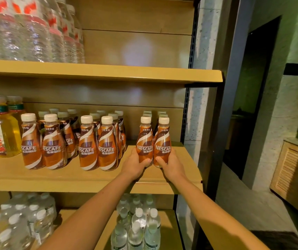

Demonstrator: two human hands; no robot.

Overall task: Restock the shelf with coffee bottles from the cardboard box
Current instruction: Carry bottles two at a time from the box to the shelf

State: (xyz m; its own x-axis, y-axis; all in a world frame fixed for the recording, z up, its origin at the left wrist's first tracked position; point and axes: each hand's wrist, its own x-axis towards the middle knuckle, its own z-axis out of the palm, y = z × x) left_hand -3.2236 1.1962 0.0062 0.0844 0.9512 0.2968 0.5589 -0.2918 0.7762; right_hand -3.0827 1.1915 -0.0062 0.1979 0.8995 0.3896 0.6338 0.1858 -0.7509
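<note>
Both hands are on the middle shelf (186,156), near its right front corner. The left hand (135,164) is wrapped around the base of one coffee bottle (145,141), and the right hand (170,165) is wrapped around the base of a second coffee bottle (162,143). The two stand upright and touching, in front of more bottles behind them. They look like small, stiff plastic bottles, full and so fairly weighty for their size, with glossy wrap labels that may be slippery. Gripping low around the wide belly seems steadiest. The cardboard box is out of view.
</note>
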